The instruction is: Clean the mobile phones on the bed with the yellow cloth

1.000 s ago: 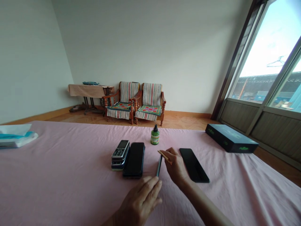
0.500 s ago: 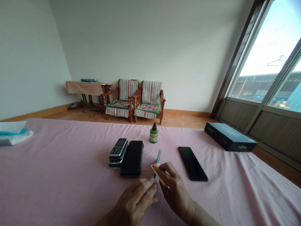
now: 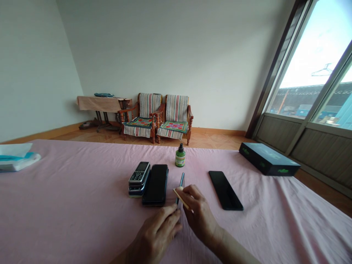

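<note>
My left hand has its fingers closed at the near end of a slim blue-grey bar-shaped thing, which looks like a phone standing on its edge. Pinched in my right hand is a thin, flat, pale yellow pad, laid across the upper edge of that slim thing. The fingers hide much of both. Just left of my hands lie a stack of black smartphones and a pile of phones with a silver keypad phone on top. One black smartphone lies flat to the right.
A green spray bottle with a black top stands beyond my hands. A black box sits at the right back of the pink cloth. A tissue pack lies far left. Two wooden armchairs stand by the wall.
Both hands have shifted slightly left with the slim thing and the yellow pad. The pad still rests across its upper edge.
</note>
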### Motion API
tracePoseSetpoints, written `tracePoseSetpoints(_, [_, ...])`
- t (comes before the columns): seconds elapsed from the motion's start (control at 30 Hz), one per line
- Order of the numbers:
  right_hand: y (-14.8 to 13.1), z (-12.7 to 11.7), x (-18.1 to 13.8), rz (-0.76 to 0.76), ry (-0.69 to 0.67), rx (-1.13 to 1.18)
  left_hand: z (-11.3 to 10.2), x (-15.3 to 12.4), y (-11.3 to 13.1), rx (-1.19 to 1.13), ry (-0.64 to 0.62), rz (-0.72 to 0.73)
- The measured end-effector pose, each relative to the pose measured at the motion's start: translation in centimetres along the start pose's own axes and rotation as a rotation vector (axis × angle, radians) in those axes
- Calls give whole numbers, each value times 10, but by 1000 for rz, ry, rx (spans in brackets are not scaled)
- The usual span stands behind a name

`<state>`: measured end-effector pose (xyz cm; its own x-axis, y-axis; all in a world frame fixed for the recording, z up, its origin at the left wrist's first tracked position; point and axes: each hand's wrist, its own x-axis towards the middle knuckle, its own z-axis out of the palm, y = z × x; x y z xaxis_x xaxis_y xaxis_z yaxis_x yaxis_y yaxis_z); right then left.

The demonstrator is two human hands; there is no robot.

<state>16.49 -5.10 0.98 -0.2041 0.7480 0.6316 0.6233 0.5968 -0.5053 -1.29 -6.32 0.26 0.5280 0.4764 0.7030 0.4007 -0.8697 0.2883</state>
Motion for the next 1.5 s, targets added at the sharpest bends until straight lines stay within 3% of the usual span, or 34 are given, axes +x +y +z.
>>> tracePoseSetpoints(0.1, [-1, 0, -2, -4, 7, 0, 2, 0, 0, -7, -27, -7])
tracePoseSetpoints(0.33, [45, 2, 38, 99, 89, -47, 0, 2, 3, 122, 13, 59])
tracePoseSetpoints(0.63, [11, 3, -2, -9, 39, 27, 5, -1, 0, 106, -7, 49])
tracePoseSetpoints(0.93, [42, 0, 45, 125, 66, -40, 1, 3, 4, 193, 27, 96])
tracePoseSetpoints(1.23, [-4, -4, -6, 32, -22, 21, 3, 6, 6, 94, 61, 44])
tracePoseSetpoints(1.5, [-22, -4, -23, 25, -10, 124, 5, 4, 4, 3, 54, -22])
